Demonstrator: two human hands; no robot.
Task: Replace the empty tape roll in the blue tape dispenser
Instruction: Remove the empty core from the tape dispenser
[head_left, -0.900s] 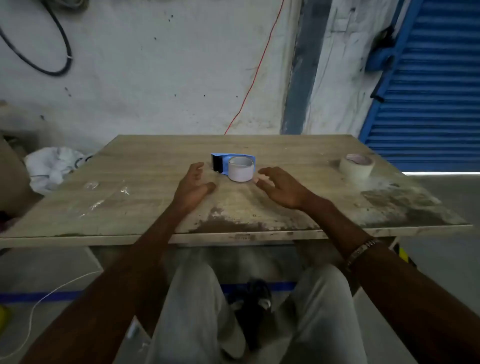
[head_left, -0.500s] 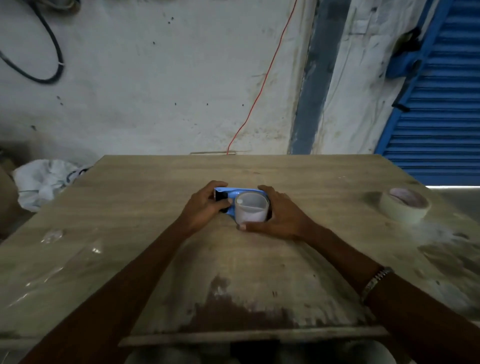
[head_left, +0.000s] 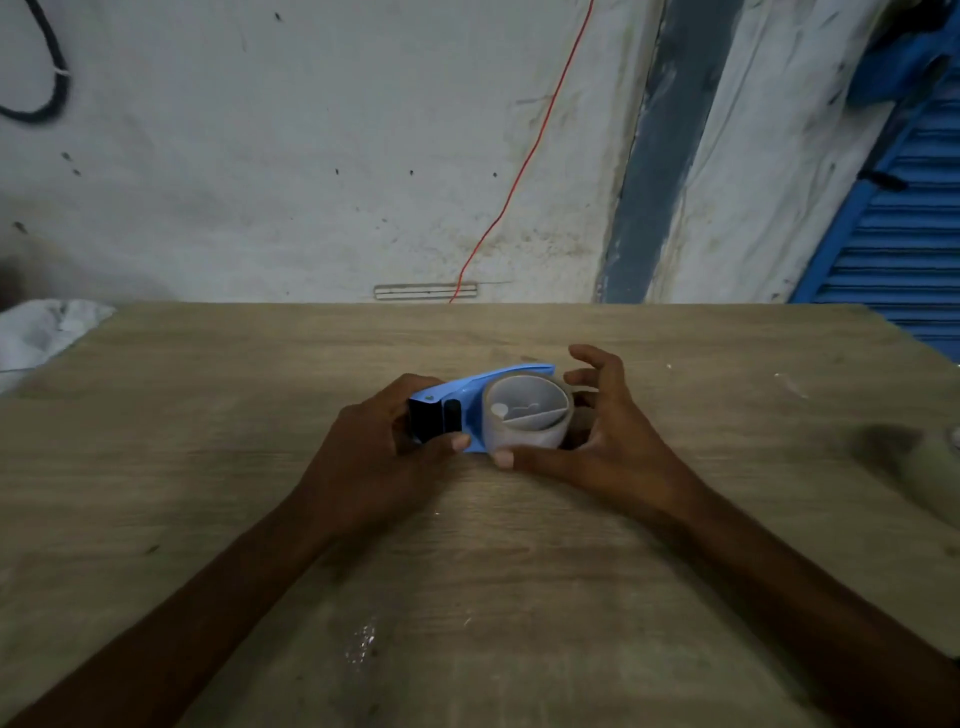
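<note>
Since half a second ago you've tipped the blue tape dispenser (head_left: 467, 402) up off the wooden table (head_left: 208, 415); its far end is raised. Behind the table stands a stained white wall (head_left: 311, 156), a red wire (head_left: 524, 161) running down it. Your left hand (head_left: 374, 457) pinches the dispenser's black end; your right hand (head_left: 602, 441), fingers spread, cups the empty tape roll (head_left: 527, 418) seated in it.

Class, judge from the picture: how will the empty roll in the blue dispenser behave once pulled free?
The empty roll looks like a thin hollow ring, so probably light and easily crushed. Being round, it may roll across the table if set on edge.
</note>
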